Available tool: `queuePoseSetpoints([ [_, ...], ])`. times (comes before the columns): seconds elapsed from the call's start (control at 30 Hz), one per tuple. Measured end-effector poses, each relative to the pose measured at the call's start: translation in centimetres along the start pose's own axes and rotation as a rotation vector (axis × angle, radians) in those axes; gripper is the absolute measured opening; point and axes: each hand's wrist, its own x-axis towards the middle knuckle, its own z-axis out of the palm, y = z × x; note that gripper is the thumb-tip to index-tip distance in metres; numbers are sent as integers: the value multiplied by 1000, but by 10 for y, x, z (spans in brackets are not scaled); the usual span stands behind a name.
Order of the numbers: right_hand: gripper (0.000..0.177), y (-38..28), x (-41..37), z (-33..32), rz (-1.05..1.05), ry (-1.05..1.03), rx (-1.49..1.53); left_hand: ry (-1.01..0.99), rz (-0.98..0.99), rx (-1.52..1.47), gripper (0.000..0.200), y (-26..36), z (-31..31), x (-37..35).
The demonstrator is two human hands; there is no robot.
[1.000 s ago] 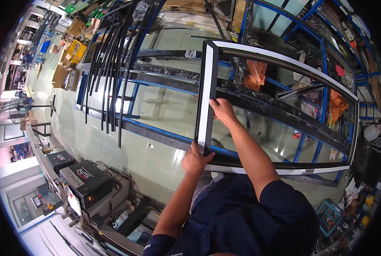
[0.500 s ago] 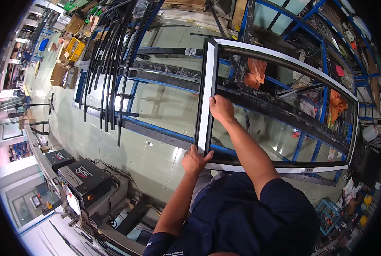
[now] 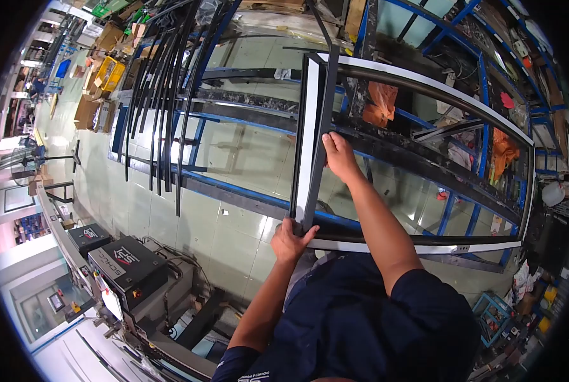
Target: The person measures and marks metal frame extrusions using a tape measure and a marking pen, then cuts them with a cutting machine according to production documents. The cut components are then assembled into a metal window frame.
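A large rectangular window frame (image 3: 309, 137), dark with white faces, lies over a blue-edged rack in front of me. My right hand (image 3: 342, 156) is closed around a long dark profile strip (image 3: 326, 95). The strip slants along the frame's left side, its upper end standing clear of the frame and its lower end near my left hand. At the frame's near left corner, my left hand (image 3: 291, 240) grips with fingers on one side and thumb on the other. Whether it also pinches the strip's lower end is hard to see.
Several dark profile bars (image 3: 163, 121) hang over the rack (image 3: 233, 197) on the left. A black control box (image 3: 128, 264) sits on a machine at lower left. Orange wrapping (image 3: 381, 105) shows through the frame. A yellow crate (image 3: 111, 73) stands at far left.
The dark strip's upper end has lifted off the frame's left side and tilted right. My right hand has moved slightly right with it. My left hand stays at the corner.
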Motion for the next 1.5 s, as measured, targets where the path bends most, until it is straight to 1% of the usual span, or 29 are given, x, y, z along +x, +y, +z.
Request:
queuePoseSetpoints([
  [0.03,40,13,3,5,-5,24,18,-26,7,3,66,-1,3,3],
  [0.07,40,41,5,17,-12,70,6,-45,35,52,60,3,1,2],
  [0.17,44,25,-12,15,148,35,22,-125,184,85,57,5,1,-2],
  [0.23,45,17,-21,14,183,25,-3,-76,256,90,52,7,1,-3],
  [0.3,47,25,-17,19,123,26,-32,-29,316,79,51,8,1,-3],
  [0.47,49,31,-10,24,82,59,-45,-24,259,88,51,10,5,-1],
  [0.57,49,27,-10,23,-1,77,-97,-8,250,82,50,9,6,-4],
  [0.67,48,25,-10,23,12,76,-113,-4,252,65,50,9,5,-3],
  [0.77,45,26,-10,24,-34,89,-180,3,263,55,50,8,4,-5],
  [0.9,43,26,-10,21,-29,57,-188,8,256,71,49,6,6,-6],
  [1.03,43,18,-10,22,-40,89,-169,19,202,40,49,1,12,-5],
  [1.17,45,30,-8,32,-70,168,-196,-19,133,66,48,1,17,-1],
  [1.23,48,38,0,28,98,-21,-93,-36,111,74,50,2,15,0],
  [1.3,50,60,10,27,149,-106,-29,-38,91,73,54,8,11,3],
  [1.33,50,73,14,31,118,-96,-16,-22,56,57,56,10,7,4],
  [1.4,48,73,17,33,82,-85,-6,13,-9,24,59,15,3,12],
  [1.5,46,59,11,27,110,-116,1,51,-60,46,70,13,-3,23],
])
